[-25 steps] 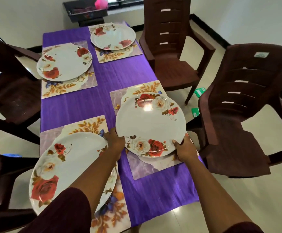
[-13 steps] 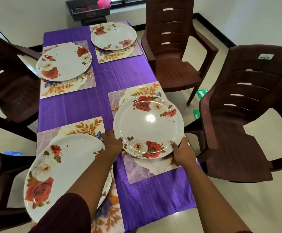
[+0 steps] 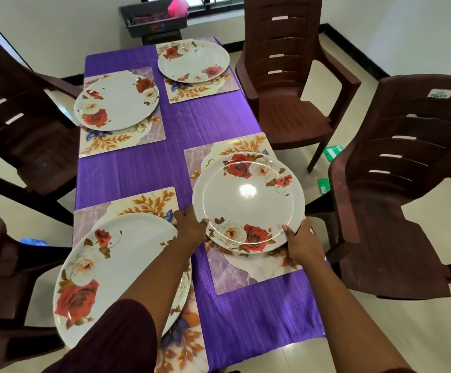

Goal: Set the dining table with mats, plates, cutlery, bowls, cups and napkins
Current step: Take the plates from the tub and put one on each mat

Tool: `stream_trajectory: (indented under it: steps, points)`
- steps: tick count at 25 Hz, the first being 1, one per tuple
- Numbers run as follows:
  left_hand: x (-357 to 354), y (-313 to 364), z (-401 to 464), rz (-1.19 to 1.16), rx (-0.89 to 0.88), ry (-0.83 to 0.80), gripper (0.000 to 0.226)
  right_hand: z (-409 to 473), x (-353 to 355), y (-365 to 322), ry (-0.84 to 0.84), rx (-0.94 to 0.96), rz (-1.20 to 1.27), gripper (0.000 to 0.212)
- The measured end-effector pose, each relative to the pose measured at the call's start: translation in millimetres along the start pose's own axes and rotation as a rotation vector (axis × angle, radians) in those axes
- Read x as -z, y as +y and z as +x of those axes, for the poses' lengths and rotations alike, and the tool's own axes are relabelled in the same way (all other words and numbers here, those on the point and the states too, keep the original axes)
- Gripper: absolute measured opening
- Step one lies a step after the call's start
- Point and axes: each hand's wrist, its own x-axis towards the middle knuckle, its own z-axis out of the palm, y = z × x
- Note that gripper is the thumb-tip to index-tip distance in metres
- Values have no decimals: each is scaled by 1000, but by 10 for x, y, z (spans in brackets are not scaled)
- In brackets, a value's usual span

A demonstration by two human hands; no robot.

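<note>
The plate (image 3: 248, 203) sits right of centre in the frame, over the floral mat (image 3: 245, 275) at the lower right of the purple worktop (image 3: 138, 170). Against half a second ago, the plate lies in much the same spot on the mat with both hands in the same places on its near rim; the glare spot at its middle has barely shifted. A second ago the plate looked a little nearer the mat's far corner.

The plate is round, so it has no long axis; it faces up, nearly flat. Its large red and white roses lie at the near rim toward the bottom of the frame, and a second rose cluster sits at the far rim toward the upper right.

The left hand (image 3: 190, 228) has its grip on the lower-left rim, fingers curled at the edge. The right hand (image 3: 302, 239) holds the lower-right rim, thumb on top of the edge. Whether the plate's underside fully rests on the mat cannot be told.

At the lower left a second plate (image 3: 106, 275) lies on its own mat (image 3: 149, 203), partly under the left forearm. In the upper left another plate (image 3: 116, 102) rests on a mat, and a fourth plate (image 3: 193, 61) lies at top centre. Brown plastic chairs (image 3: 407, 184) stand around the worktop, and a dark tray (image 3: 154, 18) sits at the top of the frame.
</note>
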Motion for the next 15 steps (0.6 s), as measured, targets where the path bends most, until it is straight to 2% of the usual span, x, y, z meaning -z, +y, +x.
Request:
stream_trajectory:
  steps: [2,4,6,8,10,12,13,15]
  points:
    - [35,51,-45,3,-1,-19,54,-20,23,-14,5,10,43,54]
    - [78,105,-108,-33,3,-2,59,-96,13,-18,101,-38,226,50]
    - [239,51,-243,-120,-44,101,57,-321,-86,-65,289,-140,402,41]
    - [512,-233,-376,-168,-116,273,47,-641,-341,-169,383,-87,342,28]
    - [820,-723,-447,-62,-108,418,39,-971,-679,-339,257,126,300,16]
    - [1147,-1332,-489,80,-11,506,35,-1248,-1027,-554,70,339,276,7]
    - [1283,-1600,-511,161,44,514,34,-1325,-1171,-648,9,401,270,6]
    - [1478,-1954,-625,248,137,481,35,-1416,-1345,-817,-80,405,252,14]
